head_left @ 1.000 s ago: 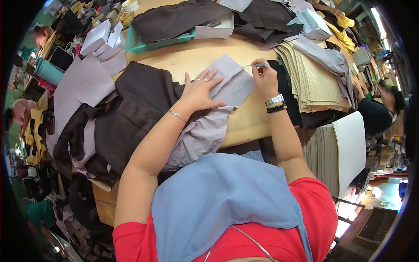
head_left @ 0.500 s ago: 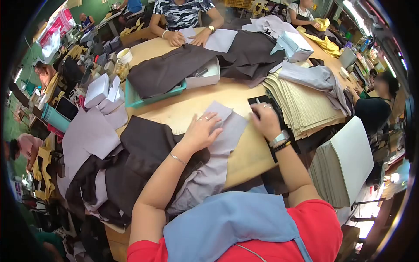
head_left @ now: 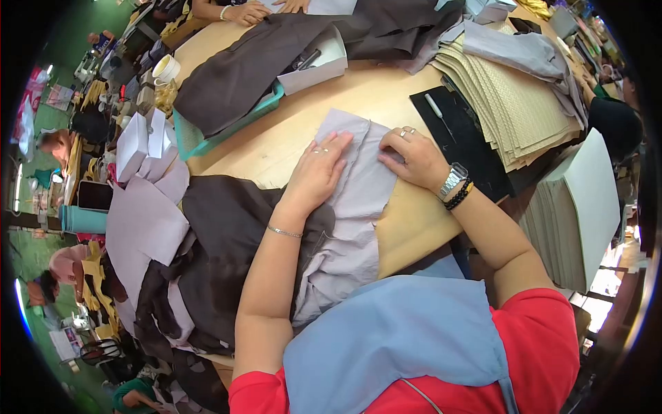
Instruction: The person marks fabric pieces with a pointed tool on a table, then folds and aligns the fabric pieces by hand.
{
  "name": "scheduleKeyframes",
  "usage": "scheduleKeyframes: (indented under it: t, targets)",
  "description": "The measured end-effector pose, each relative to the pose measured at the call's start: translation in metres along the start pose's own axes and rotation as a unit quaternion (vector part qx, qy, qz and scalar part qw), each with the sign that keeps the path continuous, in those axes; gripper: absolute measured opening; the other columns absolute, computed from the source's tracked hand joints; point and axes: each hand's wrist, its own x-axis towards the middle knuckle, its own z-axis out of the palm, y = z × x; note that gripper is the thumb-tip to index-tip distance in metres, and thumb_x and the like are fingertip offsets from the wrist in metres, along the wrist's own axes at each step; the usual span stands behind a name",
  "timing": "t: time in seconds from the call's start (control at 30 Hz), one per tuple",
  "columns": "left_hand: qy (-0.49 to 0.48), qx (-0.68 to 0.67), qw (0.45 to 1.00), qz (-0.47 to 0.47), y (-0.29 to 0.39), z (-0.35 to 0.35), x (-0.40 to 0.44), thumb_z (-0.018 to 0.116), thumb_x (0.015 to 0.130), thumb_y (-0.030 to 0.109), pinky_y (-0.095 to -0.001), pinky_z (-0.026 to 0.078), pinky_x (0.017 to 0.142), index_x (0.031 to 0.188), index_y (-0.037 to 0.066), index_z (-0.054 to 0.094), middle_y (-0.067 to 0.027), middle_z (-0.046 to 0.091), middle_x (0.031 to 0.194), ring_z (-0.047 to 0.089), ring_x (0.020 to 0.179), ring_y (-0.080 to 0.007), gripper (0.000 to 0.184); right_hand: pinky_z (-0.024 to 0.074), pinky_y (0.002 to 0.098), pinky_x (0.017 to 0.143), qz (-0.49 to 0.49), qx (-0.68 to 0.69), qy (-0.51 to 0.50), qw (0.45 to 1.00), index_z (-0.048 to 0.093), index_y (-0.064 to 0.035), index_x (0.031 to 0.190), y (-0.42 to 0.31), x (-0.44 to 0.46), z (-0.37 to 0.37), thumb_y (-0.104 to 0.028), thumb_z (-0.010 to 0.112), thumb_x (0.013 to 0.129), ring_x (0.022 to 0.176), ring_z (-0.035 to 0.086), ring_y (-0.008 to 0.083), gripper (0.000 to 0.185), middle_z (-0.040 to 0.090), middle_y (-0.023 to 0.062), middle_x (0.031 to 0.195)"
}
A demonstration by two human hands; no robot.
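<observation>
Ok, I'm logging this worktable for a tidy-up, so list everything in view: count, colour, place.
Front cloth: layers uncountable, lilac, under both hands
Dark cloth: count unclear, brown, left and far side
Pen-like tool: one, pale-handled, on mat
Mat: one, black, right
Textured sheets: one stack, cream, right
Smooth sheets: one stack, white-topped, lower right
Tray: one, teal, far side
Open box: one, white, beside tray
Cup: one, whitish, upper left
Table: one, tan, centre
Co-worker's hand: two visible, far edge
Background clutter: too small to count
Apron: one, blue, wearer's front
Left hand: one, ringed, on front cloth
Right hand: one, ringed, at its right side
</observation>
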Motion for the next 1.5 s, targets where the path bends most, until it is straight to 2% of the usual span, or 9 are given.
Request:
scheduleKeyframes:
  t: [0.27, 0.37, 0.47, 0.57, 0.87, 0.97, 1.07, 1.17, 1.5]
  targets:
    - [-0.03, 0.016, 0.999, 0.015, 0.0031, -0.0039, 0.0008, 0.052, 0.095, 0.008, -0.0549, 0.028, 0.113, 0.135, 0.018, 0.055, -0.0115, 0.049, 0.147, 0.041, 0.138, -0.0349, 0.042, 0.0481, 0.0384, 0.078, -0.024, -0.06, 0.009, 0.998, 0.065, -0.0143, 0.12, -0.0037, 0.0036, 0.0057, -0.02, 0.07, 0.084, 0.082, 0.06, 0.026, 0.037, 0.064, 0.0061, 0.094]
    - [0.0, 0.019, 0.999, 0.028, 0.0014, -0.0012, 0.0006, 0.051, 0.096, 0.014, -0.0554, 0.032, 0.11, 0.13, 0.018, 0.058, -0.0136, 0.053, 0.141, 0.047, 0.133, -0.0359, 0.035, 0.0478, 0.0379, 0.078, -0.041, -0.066, 0.006, 0.997, 0.065, -0.0168, 0.122, -0.0018, 0.0045, 0.006, -0.02, 0.07, 0.084, 0.082, 0.059, 0.0256, 0.039, 0.063, 0.0059, 0.094]
    - [0.001, 0.014, 0.999, 0.03, 0.0009, -0.001, 0.0005, 0.051, 0.096, 0.013, -0.0558, 0.032, 0.111, 0.131, 0.015, 0.057, -0.0137, 0.052, 0.142, 0.046, 0.134, -0.0355, 0.035, 0.0477, 0.0373, 0.077, -0.036, -0.078, -0.009, 0.996, 0.065, -0.0196, 0.124, -0.0028, 0.0044, 0.0057, -0.02, 0.07, 0.084, 0.082, 0.058, 0.0249, 0.04, 0.063, 0.0049, 0.094]
    - [-0.019, -0.009, 1.0, 0.008, 0.0007, -0.0014, -0.0004, 0.051, 0.095, 0.009, -0.0555, 0.027, 0.114, 0.135, 0.013, 0.055, -0.0113, 0.048, 0.147, 0.039, 0.14, -0.0337, 0.04, 0.0475, 0.0369, 0.076, -0.04, -0.084, -0.009, 0.996, 0.065, -0.0218, 0.125, -0.0041, 0.005, 0.0056, -0.021, 0.07, 0.084, 0.082, 0.058, 0.0241, 0.041, 0.063, 0.0037, 0.094]
    - [-0.025, -0.015, 1.0, 0.004, 0.0008, -0.0024, 0.0, 0.051, 0.095, 0.009, -0.0554, 0.025, 0.114, 0.136, 0.012, 0.053, -0.0112, 0.048, 0.147, 0.038, 0.141, -0.0326, 0.041, 0.0472, 0.0368, 0.079, -0.049, -0.108, -0.037, 0.992, 0.062, -0.0224, 0.129, -0.0017, 0.0057, 0.0056, -0.022, 0.07, 0.084, 0.086, 0.056, 0.025, 0.046, 0.062, 0.0047, 0.098]
    - [-0.006, 0.001, 1.0, 0.018, 0.0004, -0.0012, -0.0002, 0.053, 0.093, 0.009, -0.0556, 0.03, 0.112, 0.131, 0.011, 0.055, -0.013, 0.051, 0.144, 0.042, 0.137, -0.0335, 0.038, 0.0471, 0.0374, 0.079, -0.031, -0.099, -0.017, 0.994, 0.061, -0.0221, 0.131, -0.0042, 0.0059, 0.0077, -0.022, 0.07, 0.084, 0.087, 0.056, 0.025, 0.048, 0.062, 0.0045, 0.099]
    - [-0.023, -0.03, 0.999, 0.001, 0.0005, -0.0031, 0.0003, 0.053, 0.094, 0.008, -0.0554, 0.026, 0.114, 0.134, 0.011, 0.053, -0.0104, 0.047, 0.148, 0.037, 0.142, -0.0327, 0.041, 0.0471, 0.0373, 0.079, -0.035, -0.113, -0.028, 0.993, 0.06, -0.0218, 0.132, -0.0061, 0.0078, 0.0051, -0.022, 0.07, 0.083, 0.087, 0.057, 0.0249, 0.049, 0.062, 0.0043, 0.1]
    - [-0.027, -0.022, 0.999, 0.003, -0.0006, -0.0021, 0.0, 0.053, 0.093, 0.008, -0.0554, 0.026, 0.114, 0.134, 0.01, 0.053, -0.0103, 0.047, 0.148, 0.037, 0.142, -0.0326, 0.04, 0.0463, 0.0382, 0.081, -0.031, -0.099, -0.039, 0.994, 0.062, -0.0178, 0.13, -0.0068, 0.0073, 0.0036, -0.018, 0.071, 0.083, 0.087, 0.056, 0.0266, 0.048, 0.063, 0.0066, 0.103]
    - [-0.016, -0.018, 1.0, 0.013, 0.0017, -0.0025, 0.0004, 0.054, 0.094, 0.007, -0.0554, 0.027, 0.114, 0.129, 0.016, 0.058, -0.0116, 0.05, 0.145, 0.04, 0.14, -0.0338, 0.036, 0.0473, 0.0375, 0.078, -0.037, -0.082, -0.02, 0.996, 0.067, -0.0153, 0.119, -0.003, 0.0058, 0.0059, -0.022, 0.071, 0.083, 0.087, 0.058, 0.0257, 0.036, 0.064, 0.0059, 0.1]
